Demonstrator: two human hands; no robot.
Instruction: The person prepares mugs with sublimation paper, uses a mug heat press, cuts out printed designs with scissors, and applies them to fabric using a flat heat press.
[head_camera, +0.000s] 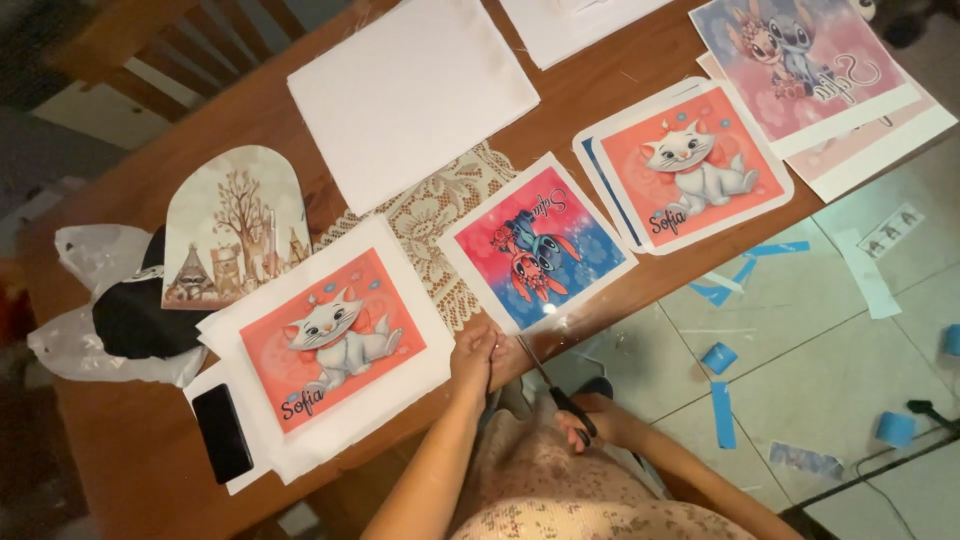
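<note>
My left hand (478, 357) rests at the table's near edge, fingers together on the lower corner of a white-bordered print of blue and red cartoon creatures (537, 247). My right hand (592, 422) is below the table edge, closed on the black handles of a pair of scissors (548, 383). The blades point up toward that print's bottom edge, close to my left fingers. Left of my left hand lies an orange print of a white cartoon cat (335, 340).
The wooden table (140, 440) also bears a black phone (222, 433), an arch-shaped woodland print (235, 225), a lace doily (435, 215), blank white sheets (410, 90) and more prints (690, 165). Paper scraps and blue tape rolls (895, 428) litter the tiled floor.
</note>
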